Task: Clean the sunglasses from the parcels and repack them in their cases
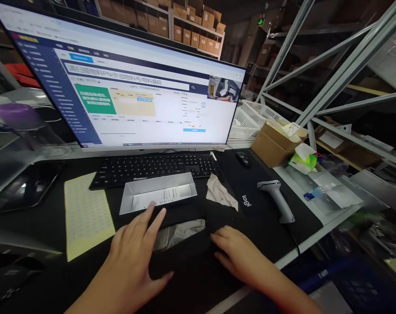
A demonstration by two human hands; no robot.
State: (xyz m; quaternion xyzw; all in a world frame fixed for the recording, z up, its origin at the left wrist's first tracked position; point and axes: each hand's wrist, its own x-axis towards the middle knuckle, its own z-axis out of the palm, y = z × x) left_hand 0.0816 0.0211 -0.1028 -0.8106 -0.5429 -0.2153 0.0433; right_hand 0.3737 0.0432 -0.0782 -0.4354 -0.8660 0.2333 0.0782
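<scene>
My left hand [132,253] is spread open, its fingertips overlapping the near edge of a long, shallow white open box [129,196] with printed text inside. Whether they touch the box I cannot tell. Just beyond that hand's thumb and forefinger lies a flat, crinkled grey plastic bag [183,233]. My right hand [232,248] rests low over the black desk mat, to the right of the bag's end. Its fingers are loosely bent with the thumb apart, and nothing shows between them. A crumpled beige piece of paper [220,194] lies beyond the right hand.
Behind the box are a black keyboard [145,168] and a large monitor [135,104]. A yellow label sheet [86,218] lies left, near a dark tablet-like device [24,187]. Rightward sit a mouse [242,159], a barcode scanner [278,198] and a cardboard box [269,146].
</scene>
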